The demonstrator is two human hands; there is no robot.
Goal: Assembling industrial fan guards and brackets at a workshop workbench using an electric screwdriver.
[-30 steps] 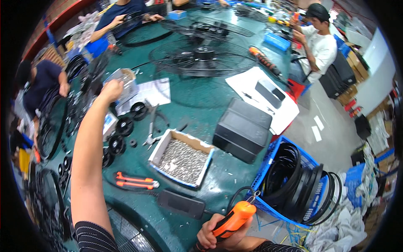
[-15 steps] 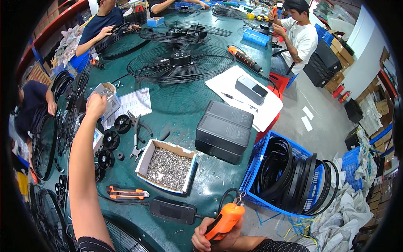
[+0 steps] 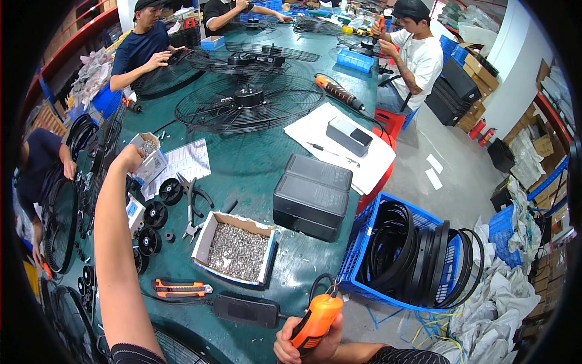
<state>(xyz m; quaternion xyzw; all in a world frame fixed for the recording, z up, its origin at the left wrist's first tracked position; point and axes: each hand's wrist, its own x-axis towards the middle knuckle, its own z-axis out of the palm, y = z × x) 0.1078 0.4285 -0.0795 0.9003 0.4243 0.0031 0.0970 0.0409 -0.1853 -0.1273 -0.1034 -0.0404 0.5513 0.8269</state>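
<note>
My left hand [image 3: 128, 159] reaches out to a small open carton of screws [image 3: 147, 147]. Its fingers are bent together at the carton's edge; whatever they hold is hidden. In my right hand [image 3: 326, 344] is an orange electric screwdriver [image 3: 319, 316], gripped round its body near the table's front edge. A larger open box of small metal screws [image 3: 239, 250] stands between my arms. Behind it lie cutting pliers [image 3: 193, 203] with dark handles, beside several black round knobs [image 3: 156, 215]. An orange utility knife [image 3: 180, 288] lies near my left forearm.
A black power adapter [image 3: 245, 309] and a black case [image 3: 312, 197] rest on the green table. Fan grilles [image 3: 248, 112] stand farther back. A blue crate [image 3: 388, 296] of black rings is at right. Co-workers sit around; one [image 3: 418, 60] is at the far right.
My left hand has drawn slightly left and down at the carton's edge. The whole view has shifted a little; my right hand still holds the screwdriver.
</note>
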